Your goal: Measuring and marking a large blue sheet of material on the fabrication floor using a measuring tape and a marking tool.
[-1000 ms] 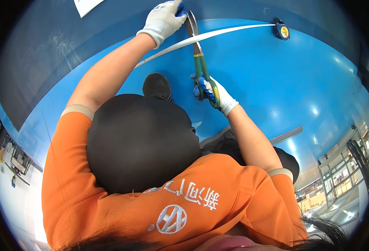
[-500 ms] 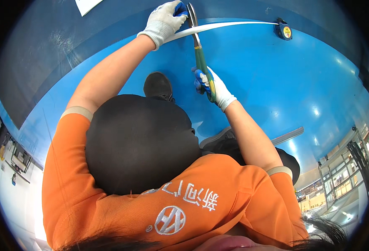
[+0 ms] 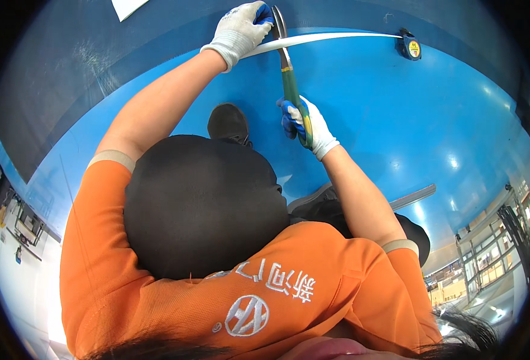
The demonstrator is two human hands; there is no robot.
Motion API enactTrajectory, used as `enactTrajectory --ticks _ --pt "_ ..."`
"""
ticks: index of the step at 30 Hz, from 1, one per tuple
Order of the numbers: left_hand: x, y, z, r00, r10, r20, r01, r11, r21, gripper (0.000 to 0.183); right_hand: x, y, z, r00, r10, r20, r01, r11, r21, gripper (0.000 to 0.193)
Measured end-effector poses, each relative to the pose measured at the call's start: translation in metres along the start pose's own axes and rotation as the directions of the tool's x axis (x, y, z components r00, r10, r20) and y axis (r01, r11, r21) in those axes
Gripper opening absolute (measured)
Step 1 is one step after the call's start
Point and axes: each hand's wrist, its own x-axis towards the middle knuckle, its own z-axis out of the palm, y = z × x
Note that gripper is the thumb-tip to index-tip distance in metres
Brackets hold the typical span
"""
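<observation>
My right hand [image 3: 313, 129], in a white glove with blue palm, is closed round the green handles of a pair of metal-cutting shears [image 3: 290, 84]. Their metal blades point away from me, toward the dark surface. Beside the blade tips is my left hand [image 3: 241, 30], gloved alike, with thumb and fingers pinched together; what they grip, if anything, is hidden. A white tape-measure blade [image 3: 331, 36] runs from the dark blue tape measure case [image 3: 409, 46] on the right, crosses the shears and passes behind my left hand. At the crossing the tape seems to lie on top.
A dark sheet-like surface [image 3: 157, 42] spans the far side, with a white paper [image 3: 127, 7] on it. The floor [image 3: 385, 120] is glossy blue. My dark shoe [image 3: 228, 122] and bent knee are between my arms. A grey metal strip [image 3: 415, 196] lies at right, shelving [image 3: 487, 252] beyond.
Little differs. Both hands and the shears sit a few pixels further right and lower, and the tape measure shows a similarly slight shift. Neither hand has visibly changed its hold.
</observation>
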Motion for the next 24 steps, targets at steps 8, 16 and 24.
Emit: enactTrajectory --ticks 8,16,24 --pt "-0.005 0.005 -0.001 0.998 0.065 -0.023 -0.064 0.997 0.045 0.02 0.011 -0.005 0.006 0.999 -0.03 -0.042 0.03 0.999 -0.018 0.053" --pt "-0.002 0.0 -0.002 0.999 0.05 0.0 -0.05 0.998 0.047 0.021 0.01 -0.01 0.005 0.997 0.0 -0.083 -0.009 0.994 -0.113 0.05" --pt "-0.005 0.004 -0.005 0.997 0.08 -0.005 -0.08 0.997 0.019 0.019 0.02 -0.013 0.011 0.986 -0.047 -0.161 0.022 0.988 -0.15 0.047"
